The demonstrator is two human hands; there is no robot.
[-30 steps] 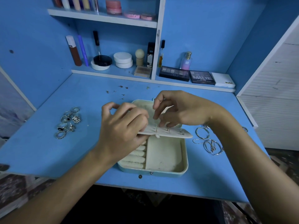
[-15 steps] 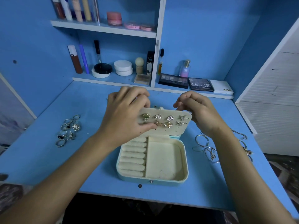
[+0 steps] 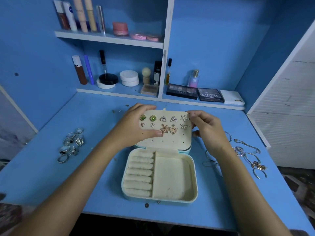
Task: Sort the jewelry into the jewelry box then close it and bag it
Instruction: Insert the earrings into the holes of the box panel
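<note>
A pale blue jewelry box (image 3: 193,191) lies open on the blue desk, cream inside, with ring rolls (image 3: 140,172) on the left and a bare tray compartment on the right. Its cream earring panel (image 3: 170,140) stands tilted up at the back, carrying several pairs of stud earrings (image 3: 163,119). My left hand (image 3: 134,126) grips the panel's left edge, thumb on its face. My right hand (image 3: 204,126) pinches the panel's upper right corner. A heap of silver rings (image 3: 71,143) lies at the left. Bracelets and chains (image 3: 247,154) lie at the right.
Cosmetics fill the shelves at the back: tubes, jars (image 3: 129,78), a perfume bottle (image 3: 193,79), eyeshadow palettes (image 3: 210,95). Small earring backs (image 3: 117,111) are scattered on the desk behind the box. A white cabinet (image 3: 289,108) stands at the right. The desk's front edge is near my arms.
The earring panel has been raised from lying over the box to facing me, showing the earrings. My right hand moved from its back to its upper right corner.
</note>
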